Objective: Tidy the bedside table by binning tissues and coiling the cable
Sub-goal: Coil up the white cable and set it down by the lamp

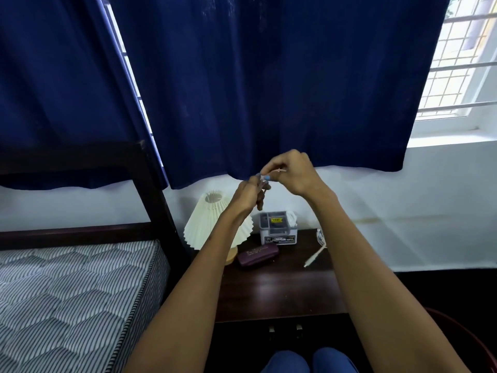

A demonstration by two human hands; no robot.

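Both hands are raised above the dark wooden bedside table (279, 292). My left hand (248, 196) and my right hand (293, 170) pinch a thin white cable (279, 170) between them, with a small blue-tipped part at the fingertips; most of the cable is hidden by the fingers. A white cable end or plug (314, 255) lies on the table near its right edge. No loose tissue shows on the tabletop.
On the table stand a white pleated lamp (204, 224), a purple case (258, 255) and a small grey organiser box (278, 228). A striped mattress (75, 292) lies left. A red bin rim (473, 337) shows bottom right. Blue curtains (269, 90) hang behind.
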